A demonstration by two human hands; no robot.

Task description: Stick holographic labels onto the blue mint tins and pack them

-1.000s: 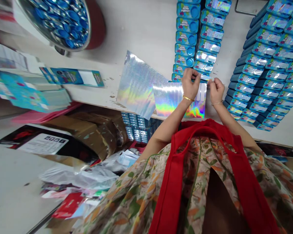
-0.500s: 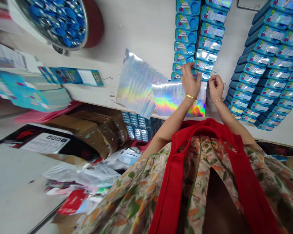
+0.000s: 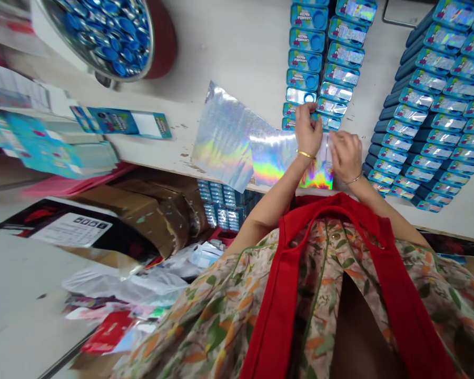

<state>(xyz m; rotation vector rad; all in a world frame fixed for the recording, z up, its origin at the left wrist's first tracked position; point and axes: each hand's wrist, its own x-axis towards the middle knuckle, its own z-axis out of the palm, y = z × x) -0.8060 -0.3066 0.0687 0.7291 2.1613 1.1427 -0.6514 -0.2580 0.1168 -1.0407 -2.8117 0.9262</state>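
My left hand point(image 3: 308, 130) is over the near end of two rows of small blue boxes point(image 3: 306, 60), its bent fingers apart and touching the nearest boxes. Below its wrist lies a shiny rainbow holographic sheet point(image 3: 270, 158), partly covered by my forearm. My right hand point(image 3: 346, 155) is at the right edge of this sheet, thumb and fingers pinched together; anything between them is too small to make out. Several boxes in the right-hand row carry shiny strips on top. A second holographic sheet point(image 3: 225, 139) overlaps the first on its left.
A pot point(image 3: 164, 42) full of blue round lids stands at the upper left. Many blue boxes point(image 3: 422, 121) stand in rows to the right. Flat printed cartons point(image 3: 122, 123) lie at the left, with brown cardboard boxes point(image 3: 150, 210) and plastic bags point(image 3: 130, 287) below the table edge.
My right hand has moved down and slightly left, from beside the box row to the holographic sheet's edge. A shiny strip now shows on a left-row box. The view has shifted slightly.
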